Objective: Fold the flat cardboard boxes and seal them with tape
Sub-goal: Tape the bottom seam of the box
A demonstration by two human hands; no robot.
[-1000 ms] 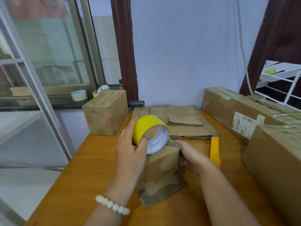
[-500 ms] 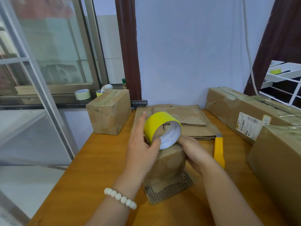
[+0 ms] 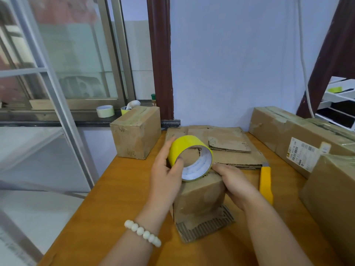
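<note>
A small folded cardboard box stands on the wooden table, with a loose flap spread flat at its base. On top of the box sits a yellow tape roll, which my left hand grips with the thumb inside the core. My right hand holds the box's upper right edge, fingertips at the roll's lower rim. Whether it pinches a tape end I cannot tell. A stack of flat cardboard boxes lies behind.
A yellow utility knife lies right of my right hand. A sealed box stands at the table's back left. Large boxes line the right side. Spare tape rolls sit on the window sill.
The tape roll has shifted slightly right and back across the box top with my left hand. My right hand rose from the box's side to its upper edge by the roll.
</note>
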